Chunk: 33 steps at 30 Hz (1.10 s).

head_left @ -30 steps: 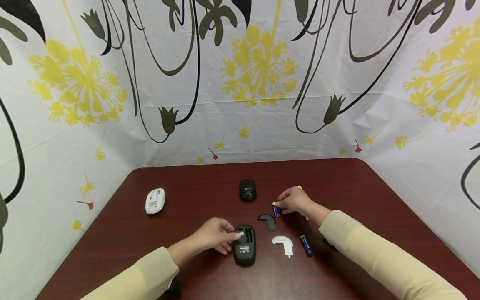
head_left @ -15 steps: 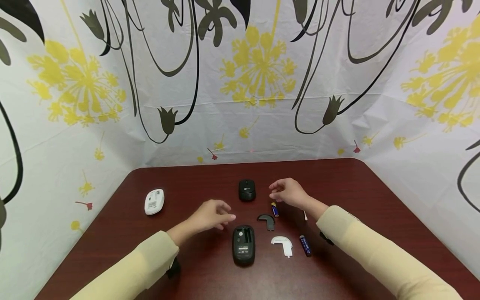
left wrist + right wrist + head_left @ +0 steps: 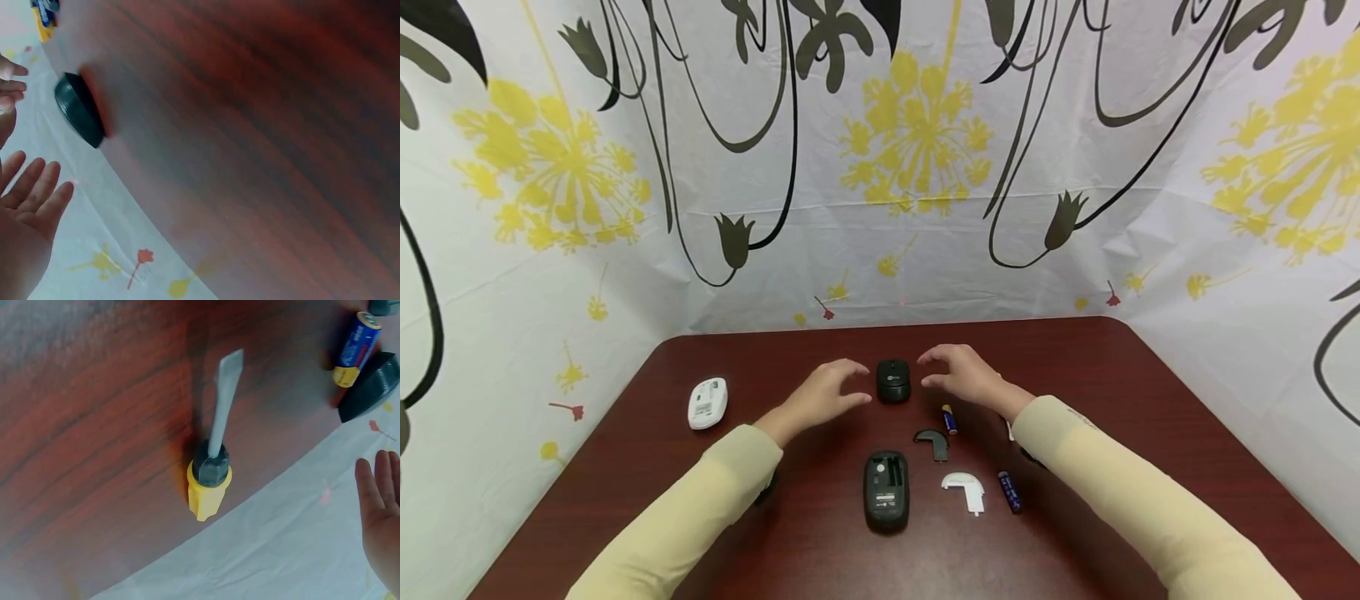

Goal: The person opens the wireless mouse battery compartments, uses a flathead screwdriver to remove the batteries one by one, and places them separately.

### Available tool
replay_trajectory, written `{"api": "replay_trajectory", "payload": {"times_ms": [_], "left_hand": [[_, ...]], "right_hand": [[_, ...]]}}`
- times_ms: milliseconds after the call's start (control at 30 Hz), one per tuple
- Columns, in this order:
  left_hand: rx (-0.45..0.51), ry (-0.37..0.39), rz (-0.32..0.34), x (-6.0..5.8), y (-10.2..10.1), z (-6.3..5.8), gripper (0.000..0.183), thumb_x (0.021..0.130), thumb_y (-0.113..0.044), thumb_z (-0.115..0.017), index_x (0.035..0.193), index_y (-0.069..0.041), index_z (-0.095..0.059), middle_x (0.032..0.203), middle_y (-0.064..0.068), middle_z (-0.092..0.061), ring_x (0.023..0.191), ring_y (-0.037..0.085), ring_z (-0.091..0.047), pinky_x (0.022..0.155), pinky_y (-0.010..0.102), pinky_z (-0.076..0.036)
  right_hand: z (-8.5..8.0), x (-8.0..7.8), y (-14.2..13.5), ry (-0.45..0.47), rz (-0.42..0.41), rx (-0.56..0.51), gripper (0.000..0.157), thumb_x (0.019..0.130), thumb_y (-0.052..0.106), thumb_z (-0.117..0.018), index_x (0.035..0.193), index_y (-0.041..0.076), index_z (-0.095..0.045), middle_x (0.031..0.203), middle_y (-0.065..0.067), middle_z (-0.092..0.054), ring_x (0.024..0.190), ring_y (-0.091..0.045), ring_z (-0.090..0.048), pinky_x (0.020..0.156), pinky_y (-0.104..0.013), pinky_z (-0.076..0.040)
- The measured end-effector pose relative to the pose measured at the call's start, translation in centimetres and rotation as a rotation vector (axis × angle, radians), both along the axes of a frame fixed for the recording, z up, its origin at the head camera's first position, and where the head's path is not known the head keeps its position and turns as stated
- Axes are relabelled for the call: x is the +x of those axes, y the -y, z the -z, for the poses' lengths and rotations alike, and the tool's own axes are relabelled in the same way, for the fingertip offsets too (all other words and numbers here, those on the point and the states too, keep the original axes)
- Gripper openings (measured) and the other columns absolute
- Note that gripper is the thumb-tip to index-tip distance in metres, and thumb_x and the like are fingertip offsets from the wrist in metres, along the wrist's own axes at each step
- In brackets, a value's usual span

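A small black computer mouse sits upright near the far edge, between both hands. My left hand is just left of it, fingers spread and empty. To the mouse's right is my right hand, loosely bent and empty. Both hands stand apart from the mouse. In the right wrist view, a blue and yellow battery appears beside it. A larger black mouse lies nearer, underside up, its battery bay uncovered. A dark battery cover and a white battery cover lie right of that mouse.
A white mouse lies underside up at the far left. A blue battery lies at the near right. The right wrist view shows a yellow-and-black flat screwdriver, mostly hidden under the right forearm in the head view. A patterned cloth hangs behind the table.
My left hand has left the overturned black mouse and moved forward. My right hand has moved from the yellow-and-blue battery, forward and left. Both now flank the small black mouse.
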State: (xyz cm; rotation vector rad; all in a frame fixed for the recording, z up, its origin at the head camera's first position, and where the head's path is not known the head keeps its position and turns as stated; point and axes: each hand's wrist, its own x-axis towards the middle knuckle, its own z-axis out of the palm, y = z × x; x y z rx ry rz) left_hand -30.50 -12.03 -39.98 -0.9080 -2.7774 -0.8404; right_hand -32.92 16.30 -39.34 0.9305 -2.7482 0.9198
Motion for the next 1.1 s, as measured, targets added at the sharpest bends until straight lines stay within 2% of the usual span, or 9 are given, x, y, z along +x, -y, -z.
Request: {"api": "replay_trajectory", "payload": {"times_ms": [133, 333, 433, 633, 833, 967, 1100], "left_hand": [[-0.114, -0.138, 0.04, -1.4, 0.1, 0.5, 0.051, 0.089, -0.029, -0.073, 0.131, -0.006, -0.058, 0.132, 0.008, -0.056, 0.124, 0.023, -0.05, 0.103, 0.039, -0.042], [-0.275, -0.453, 0.151, -3.4, 0.2, 1.6, 0.05, 0.085, -0.026, -0.077, 0.126, -0.002, -0.06, 0.129, 0.012, -0.058, 0.123, 0.026, -0.052, 0.107, 0.044, -0.037], [-0.333, -0.56, 0.195, -4.1, 0.0, 1.9, 0.049, 0.084, -0.027, -0.078, 0.123, -0.003, -0.062, 0.127, 0.012, -0.06, 0.12, 0.026, -0.053, 0.108, 0.046, -0.035], [-0.411, -0.673, 0.261, -5.1, -0.2, 2.4, 0.052, 0.081, -0.028, -0.081, 0.123, -0.004, -0.063, 0.126, 0.013, -0.06, 0.119, 0.027, -0.054, 0.107, 0.048, -0.037], [-0.506, -0.766, 0.327, -5.6, -0.3, 2.6, 0.053, 0.081, -0.03, -0.08, 0.123, -0.004, -0.063, 0.124, 0.013, -0.062, 0.117, 0.028, -0.056, 0.104, 0.049, -0.039], [-0.545, -0.825, 0.344, -6.0, -0.5, 2.4, 0.054, 0.081, -0.033, -0.08, 0.124, -0.005, -0.063, 0.122, 0.011, -0.063, 0.117, 0.025, -0.056, 0.106, 0.045, -0.038], [-0.572, -0.855, 0.355, -6.4, -0.6, 2.3, 0.053, 0.082, -0.034, -0.079, 0.124, -0.007, -0.063, 0.121, 0.01, -0.063, 0.116, 0.024, -0.056, 0.106, 0.043, -0.038]], "right_hand": [[0.2, -0.8, 0.4, -0.091, -0.065, 0.089, 0.039, 0.086, 0.019, -0.075, 0.122, 0.005, -0.066, 0.122, -0.007, -0.064, 0.116, -0.024, -0.057, 0.095, -0.043, -0.049], [0.6, -1.8, 0.8, -0.322, -0.191, 0.257, 0.041, 0.086, 0.022, -0.076, 0.123, 0.007, -0.066, 0.128, -0.009, -0.061, 0.122, -0.025, -0.053, 0.099, -0.042, -0.046], [0.9, -2.2, 0.8, -0.414, -0.236, 0.3, 0.042, 0.084, 0.021, -0.078, 0.122, 0.007, -0.067, 0.129, -0.011, -0.06, 0.124, -0.027, -0.051, 0.101, -0.042, -0.044], [1.4, -2.7, 1.0, -0.577, -0.322, 0.448, 0.043, 0.084, 0.021, -0.078, 0.122, 0.005, -0.066, 0.127, -0.013, -0.062, 0.123, -0.029, -0.053, 0.103, -0.043, -0.042], [1.8, -3.2, 1.3, -0.737, -0.373, 0.611, 0.045, 0.085, 0.027, -0.076, 0.124, 0.007, -0.065, 0.126, -0.011, -0.062, 0.12, -0.027, -0.056, 0.103, -0.04, -0.043], [2.1, -3.7, 1.4, -0.826, -0.403, 0.64, 0.046, 0.085, 0.028, -0.077, 0.124, 0.008, -0.064, 0.126, -0.011, -0.063, 0.117, -0.025, -0.058, 0.101, -0.039, -0.044], [2.4, -4.0, 1.6, -0.871, -0.426, 0.648, 0.045, 0.083, 0.026, -0.078, 0.123, 0.007, -0.065, 0.124, -0.012, -0.063, 0.115, -0.024, -0.059, 0.1, -0.039, -0.045]]}}
